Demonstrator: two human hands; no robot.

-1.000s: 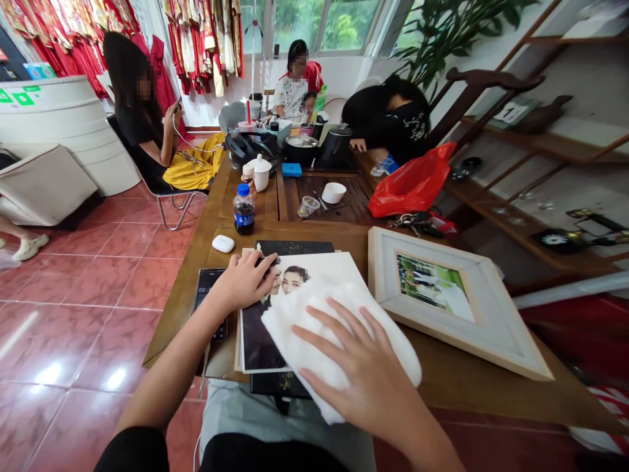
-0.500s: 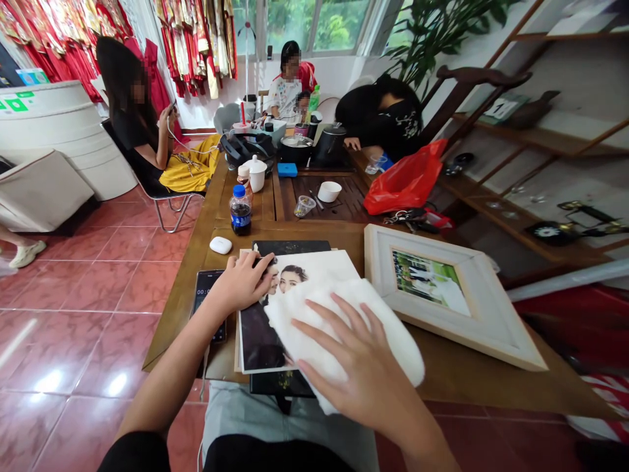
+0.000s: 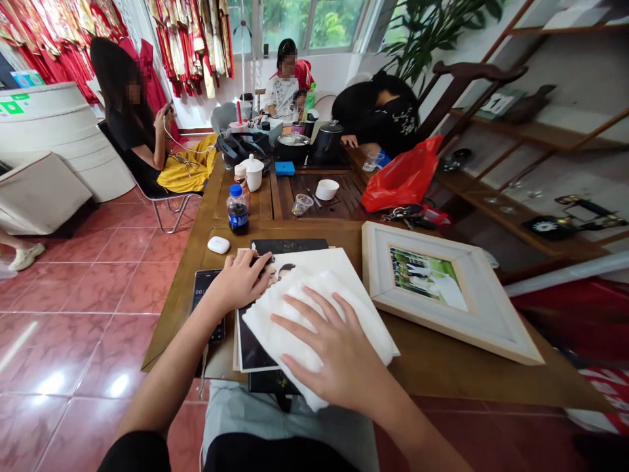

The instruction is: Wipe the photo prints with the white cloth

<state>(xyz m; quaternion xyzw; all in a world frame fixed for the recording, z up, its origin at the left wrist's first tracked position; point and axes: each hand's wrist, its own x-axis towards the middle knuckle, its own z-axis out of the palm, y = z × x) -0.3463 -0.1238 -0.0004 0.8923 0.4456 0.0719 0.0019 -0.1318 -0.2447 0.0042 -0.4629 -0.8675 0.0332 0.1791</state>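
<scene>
A photo panel with a couple's picture lies in front of me, on top of a black album-like item that shows at its far and near sides. My left hand rests on the panel's upper left part, fingers stretched and apart. Under my right hand is a folded white cloth. That hand lies flat on it with spread fingers, pressing it against the panel. The cloth hides much of the picture, including most of the faces.
A framed photo lies to the right. On the left are a phone, a white earbud case and a cola bottle. Farther back sit a white bowl, a plastic cup and a red bag. Several people sit around.
My right hand and the cloth have slid left across the panel, covering more of the pictured faces. My left hand stays in place on the panel.
</scene>
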